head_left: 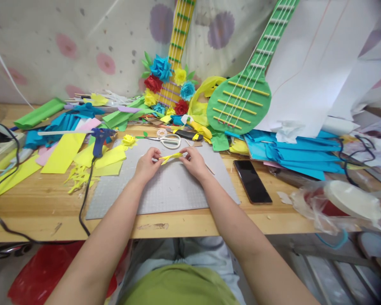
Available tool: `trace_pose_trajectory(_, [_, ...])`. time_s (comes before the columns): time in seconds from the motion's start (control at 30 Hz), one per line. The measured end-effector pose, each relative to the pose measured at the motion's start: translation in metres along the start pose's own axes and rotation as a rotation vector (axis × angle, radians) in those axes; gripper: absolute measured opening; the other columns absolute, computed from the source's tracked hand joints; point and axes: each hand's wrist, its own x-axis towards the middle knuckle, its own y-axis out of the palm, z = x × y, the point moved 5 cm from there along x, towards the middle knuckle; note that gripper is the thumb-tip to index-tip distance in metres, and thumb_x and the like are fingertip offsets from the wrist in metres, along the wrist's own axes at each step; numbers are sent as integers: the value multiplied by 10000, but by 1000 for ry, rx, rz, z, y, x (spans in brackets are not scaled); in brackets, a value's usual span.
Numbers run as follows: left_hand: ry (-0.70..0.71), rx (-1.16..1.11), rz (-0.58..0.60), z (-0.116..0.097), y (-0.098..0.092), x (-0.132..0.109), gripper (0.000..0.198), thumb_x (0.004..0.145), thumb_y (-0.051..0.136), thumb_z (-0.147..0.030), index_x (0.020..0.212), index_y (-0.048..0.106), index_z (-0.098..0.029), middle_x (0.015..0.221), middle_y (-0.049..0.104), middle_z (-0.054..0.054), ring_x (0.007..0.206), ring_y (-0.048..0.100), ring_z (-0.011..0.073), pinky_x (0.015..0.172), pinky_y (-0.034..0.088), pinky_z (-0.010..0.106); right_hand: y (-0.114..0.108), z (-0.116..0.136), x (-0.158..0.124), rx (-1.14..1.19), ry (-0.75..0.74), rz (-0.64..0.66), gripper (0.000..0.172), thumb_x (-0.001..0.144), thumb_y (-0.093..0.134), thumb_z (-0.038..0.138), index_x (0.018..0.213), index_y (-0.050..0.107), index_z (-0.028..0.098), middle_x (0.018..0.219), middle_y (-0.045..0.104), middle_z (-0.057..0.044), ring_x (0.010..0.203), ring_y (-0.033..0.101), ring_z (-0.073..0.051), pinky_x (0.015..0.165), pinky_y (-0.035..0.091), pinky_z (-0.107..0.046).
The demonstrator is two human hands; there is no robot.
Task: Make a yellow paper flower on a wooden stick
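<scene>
A narrow strip of yellow paper [171,157] is stretched between my two hands, just over the grey cutting mat [174,192]. My left hand [148,164] pinches its left end, and my right hand [193,161] pinches the right end. White-handled scissors [170,141] lie on the mat's far edge, right behind the strip. A yellow paper flower [129,140] sits at the mat's far left corner. Close to the scissors is a black and yellow cutter knife [189,135].
A blue glue gun [99,142] with a black cord rests among yellow paper sheets at left. A phone [252,181] lies right of the mat. Behind stand a green paper guitar [241,101] and a yellow one [178,46] with paper flowers. Blue crepe paper [292,154] is piled at right.
</scene>
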Motion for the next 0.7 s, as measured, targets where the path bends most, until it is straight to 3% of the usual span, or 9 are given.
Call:
trace_pose_trajectory(0.2, [13,11,18,1,1,1,205,701,573,-309,869,505,-215,758,607,-25,590,542,85,580,427,207,-7,-13,5,-15,75,-33,111,736,503,197,829,563,205,903,545,-8,663,504,-95,681,417,-255])
trace_pose_trajectory(0.37, [39,6,31,0,2,1,173,704,570,-294,850,522,-214,750,598,-22,647,556,97,587,436,205,-8,-16,5,-40,57,21,53,727,526,205,747,575,207,780,571,17,670,496,-102,644,387,-237])
trace_pose_trajectory(0.7, [74,-10,86,5,7,2,221,705,568,-300,903,593,-206,797,637,12,710,584,121,663,476,240,0,-17,6,-87,55,84,92,712,578,238,799,599,216,744,591,24,663,497,-103,623,377,-228])
